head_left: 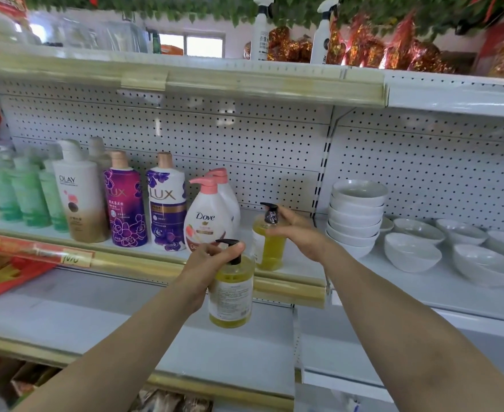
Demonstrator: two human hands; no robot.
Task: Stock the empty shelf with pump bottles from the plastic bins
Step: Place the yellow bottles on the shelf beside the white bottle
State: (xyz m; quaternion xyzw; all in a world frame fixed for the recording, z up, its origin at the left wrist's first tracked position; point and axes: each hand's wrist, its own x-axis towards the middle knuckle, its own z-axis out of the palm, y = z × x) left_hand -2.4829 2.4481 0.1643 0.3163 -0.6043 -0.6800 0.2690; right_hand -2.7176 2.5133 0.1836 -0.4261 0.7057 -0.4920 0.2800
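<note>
The shelf (296,270) has bare room between the Dove bottles (207,221) and the stacked bowls (356,215), where the standing pump bottle (270,248) sits near the front edge. The right hand (299,234) touches its neck with loose, nearly straight fingers. The left hand (207,264) grips the held pump bottle (231,298) by its pump, before the shelf's edge.

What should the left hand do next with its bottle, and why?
Probably lift the held bottle over the shelf lip and stand it right of the standing bottle, where bare shelf shows. The left hand grips it by the pump, below shelf level; the right hand touches the standing one.
</note>
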